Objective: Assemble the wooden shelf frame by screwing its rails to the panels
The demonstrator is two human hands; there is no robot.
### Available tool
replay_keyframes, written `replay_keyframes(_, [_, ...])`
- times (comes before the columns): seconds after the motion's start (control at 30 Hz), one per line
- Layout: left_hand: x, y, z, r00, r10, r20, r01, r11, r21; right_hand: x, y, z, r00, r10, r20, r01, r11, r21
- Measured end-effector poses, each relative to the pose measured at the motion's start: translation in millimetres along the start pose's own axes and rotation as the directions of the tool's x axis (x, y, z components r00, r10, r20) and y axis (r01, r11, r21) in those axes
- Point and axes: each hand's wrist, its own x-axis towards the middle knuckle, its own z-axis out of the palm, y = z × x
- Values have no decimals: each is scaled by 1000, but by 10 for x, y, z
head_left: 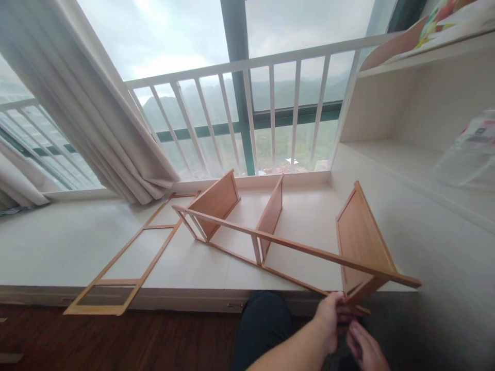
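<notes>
A light wooden shelf frame (pixel 294 246) lies on its side across the white window platform (pixel 58 242), with three boards standing between long thin rails. My left hand (pixel 331 315) reaches in from the bottom middle and grips the near right corner of the frame, where the rail meets the end board (pixel 361 237). Just below it, my right hand (pixel 364 348) has its fingers pointing toward that same corner; whether it holds anything is hidden. A separate ladder-like side frame (pixel 127 260) lies flat to the left, its near end hanging over the platform edge.
My knee in dark trousers (pixel 263 322) is against the platform front. A cream curtain (pixel 88 113) hangs at the left before a white window railing (pixel 247 64). A white shelving unit (pixel 386 103) with a plastic bag (pixel 469 152) stands right. Dark wooden floor (pixel 116 340) lies below.
</notes>
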Motion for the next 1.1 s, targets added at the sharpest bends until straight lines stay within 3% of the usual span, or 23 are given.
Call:
replay_keyframes(0.13, [-92,104,25,1000,19,-16,-19,1000,4,9,-168,65,992,63,105,-72,994,82])
replay_keyframes(0.33, [-64,143,50,999,34,0,-34,998,53,49,-383,69,996,36,81,-41,997,61])
replay_keyframes(0.6, [-84,158,54,997,81,-9,-80,993,86,104,-430,29,997,32,65,-38,994,105])
replay_keyframes(1.1, [-148,220,102,988,27,149,-52,985,167,140,-502,-15,998,68,6,-68,980,189])
